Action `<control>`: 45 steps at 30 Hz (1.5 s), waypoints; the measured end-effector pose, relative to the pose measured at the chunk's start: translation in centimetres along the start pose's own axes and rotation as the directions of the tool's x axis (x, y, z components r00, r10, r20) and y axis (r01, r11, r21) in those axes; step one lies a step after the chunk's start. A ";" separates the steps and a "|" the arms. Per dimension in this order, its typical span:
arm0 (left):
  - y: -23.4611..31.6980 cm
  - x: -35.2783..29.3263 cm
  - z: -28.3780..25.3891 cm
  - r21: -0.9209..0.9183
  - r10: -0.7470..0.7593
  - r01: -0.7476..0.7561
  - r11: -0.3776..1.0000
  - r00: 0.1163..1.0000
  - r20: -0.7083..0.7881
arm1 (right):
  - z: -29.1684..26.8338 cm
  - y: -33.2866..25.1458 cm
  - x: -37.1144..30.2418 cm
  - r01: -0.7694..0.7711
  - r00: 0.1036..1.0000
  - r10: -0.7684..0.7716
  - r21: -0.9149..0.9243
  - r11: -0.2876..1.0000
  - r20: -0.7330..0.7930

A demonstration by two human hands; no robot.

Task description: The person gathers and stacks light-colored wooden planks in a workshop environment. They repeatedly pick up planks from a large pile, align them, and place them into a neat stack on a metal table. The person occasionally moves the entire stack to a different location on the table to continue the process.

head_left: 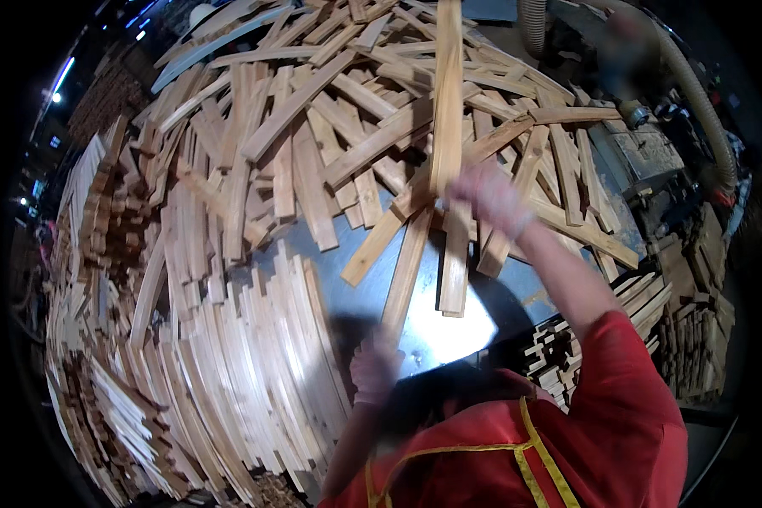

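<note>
My left hand (377,368), in a pale glove, is closed around the near end of a narrow wooden slat (408,275) that slants up and away over the metal table. Farther forward, my right hand (491,201), gloved and blurred, grips the lower end of a long, bright wooden board (446,102). That board points away from me, above the heap, and its far end leaves the top of the picture. Just below the right hand, another short board (455,267) lies on the shiny metal tabletop (347,284).
A loose heap of wooden slats (305,127) covers the far table. Close-packed strips (262,364) lie at the left, with more stacks (102,245) beyond them. Cut pieces (690,330) are piled at the right, near a machine (643,157) and a ribbed hose (698,93).
</note>
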State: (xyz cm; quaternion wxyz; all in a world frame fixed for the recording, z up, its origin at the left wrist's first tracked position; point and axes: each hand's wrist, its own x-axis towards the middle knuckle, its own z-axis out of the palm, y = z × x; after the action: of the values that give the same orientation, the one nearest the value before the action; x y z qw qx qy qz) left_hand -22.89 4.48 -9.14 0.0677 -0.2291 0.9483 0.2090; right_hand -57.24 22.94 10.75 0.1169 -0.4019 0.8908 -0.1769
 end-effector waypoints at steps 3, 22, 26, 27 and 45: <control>2.0 -2.3 -3.0 -0.291 0.158 -0.126 0.948 0.983 0.090 | 0.5 3.5 6.1 0.382 0.702 0.523 0.875 0.296 -0.483; -3.8 -19.8 -0.7 -0.197 -0.262 0.203 0.959 0.903 -0.341 | 21.1 -3.2 -7.1 -0.343 0.818 0.472 0.380 0.859 -0.328; -4.4 -16.0 2.2 -0.050 -0.278 0.292 0.955 0.822 -0.496 | 14.6 -9.7 -4.6 -0.222 0.898 0.428 0.731 0.645 -0.105; -4.4 -15.3 3.0 -0.036 -0.263 0.283 0.959 0.829 -0.493 | 12.3 -7.6 -0.4 -0.047 0.896 0.317 0.645 0.763 -0.310; -6.0 -17.2 2.4 0.026 -0.106 0.135 0.991 0.874 -0.474 | 24.1 -4.1 11.4 -0.164 0.752 0.655 0.984 0.070 0.079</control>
State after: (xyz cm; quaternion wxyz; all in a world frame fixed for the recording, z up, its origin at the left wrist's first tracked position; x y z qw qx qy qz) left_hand -4.81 7.66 -9.60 -0.1451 -0.3296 0.9258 0.1149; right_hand -53.43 6.49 -10.22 0.2044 0.0836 0.6578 -0.7200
